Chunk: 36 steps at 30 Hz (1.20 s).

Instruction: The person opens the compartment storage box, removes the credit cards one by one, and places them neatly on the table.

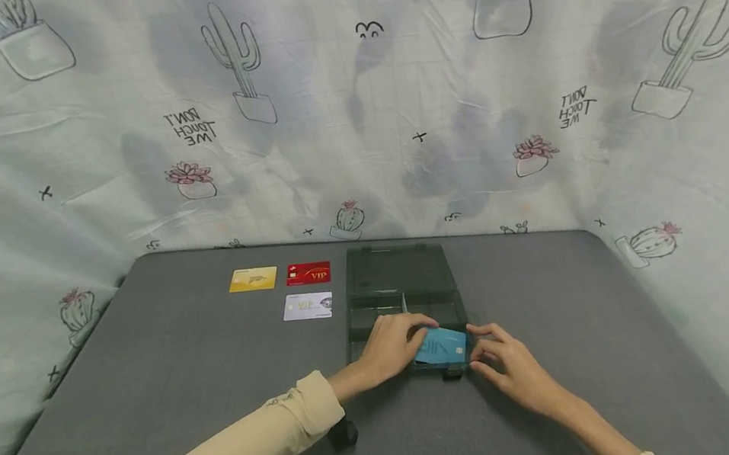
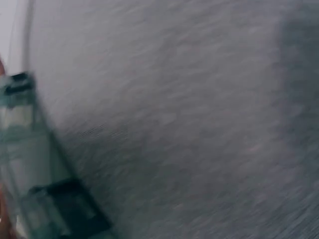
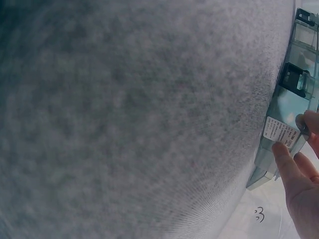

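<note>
A blue card [image 1: 441, 346] lies tilted in the front right part of a dark see-through organizer box [image 1: 400, 270], whose lid is folded back. My left hand [image 1: 390, 348] pinches the card's left end, its thumb over the face. At the box's right side, my right hand [image 1: 503, 363] has its fingers bent and spread along the edge. In the right wrist view, its fingers [image 3: 280, 148] touch the side near a white printed label [image 3: 280, 130]. The left wrist view catches the box's front edge with a dark latch [image 2: 75, 206], blurred; the left hand is mostly cut off there.
To the left of the box lie a yellow card [image 1: 252, 279], a red VIP card [image 1: 308, 273] and a white VIP card [image 1: 308, 306]. All rest on a grey tabletop [image 1: 183, 374]. A cactus-print cloth [image 1: 316, 72] hangs behind and at both sides.
</note>
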Motion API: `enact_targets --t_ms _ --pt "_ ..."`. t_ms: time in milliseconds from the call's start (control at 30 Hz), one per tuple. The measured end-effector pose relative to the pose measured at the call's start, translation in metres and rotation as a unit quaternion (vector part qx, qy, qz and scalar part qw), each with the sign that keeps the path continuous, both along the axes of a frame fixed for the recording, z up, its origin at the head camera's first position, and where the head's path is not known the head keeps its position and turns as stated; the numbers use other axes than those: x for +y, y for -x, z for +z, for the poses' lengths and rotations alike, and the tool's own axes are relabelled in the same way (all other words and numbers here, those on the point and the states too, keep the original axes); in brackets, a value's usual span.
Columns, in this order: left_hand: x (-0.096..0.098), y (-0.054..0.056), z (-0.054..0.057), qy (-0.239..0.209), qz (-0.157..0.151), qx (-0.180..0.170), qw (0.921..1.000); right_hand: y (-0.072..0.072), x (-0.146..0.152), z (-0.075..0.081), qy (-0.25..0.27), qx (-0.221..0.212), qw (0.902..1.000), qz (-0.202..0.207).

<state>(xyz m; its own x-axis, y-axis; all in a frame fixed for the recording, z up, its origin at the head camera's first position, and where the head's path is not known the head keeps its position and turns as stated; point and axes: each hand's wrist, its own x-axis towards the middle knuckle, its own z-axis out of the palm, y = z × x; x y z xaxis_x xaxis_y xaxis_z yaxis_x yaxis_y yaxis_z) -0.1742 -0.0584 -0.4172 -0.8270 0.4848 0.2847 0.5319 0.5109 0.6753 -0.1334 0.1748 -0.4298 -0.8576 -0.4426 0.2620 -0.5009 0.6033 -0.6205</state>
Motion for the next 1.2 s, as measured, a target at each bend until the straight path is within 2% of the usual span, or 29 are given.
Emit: enact_targets --t_ms 167,367,567,767,867,1000,1200 --pt "-0.009 0.007 0.004 -0.053 -0.021 -0.083 0.995 0.0 0.0 -0.002 -0.001 0.019 0.9998 0.002" --pt "-0.019 0.003 0.004 -0.053 -0.036 -0.153 0.9861 0.0 0.001 -0.003 0.008 0.033 0.9994 0.013" --pt "-0.021 -0.004 0.003 -0.06 -0.036 -0.186 0.9802 -0.002 0.0 -0.005 0.0 0.034 0.9994 0.005" --pt "-0.026 -0.004 0.004 -0.067 -0.017 -0.208 0.9758 -0.003 -0.002 -0.007 0.006 0.034 0.9994 0.005" --pt "-0.03 -0.003 0.005 -0.092 -0.015 -0.232 0.9682 -0.004 -0.003 -0.008 0.006 0.019 0.9998 0.001" --pt "-0.037 -0.002 0.006 -0.132 -0.02 -0.273 0.9528 -0.005 -0.003 -0.011 0.006 0.005 1.0 -0.002" --pt "-0.048 0.002 0.009 -0.159 -0.034 -0.309 0.9369 -0.006 -0.003 -0.015 0.011 0.027 0.9996 0.001"
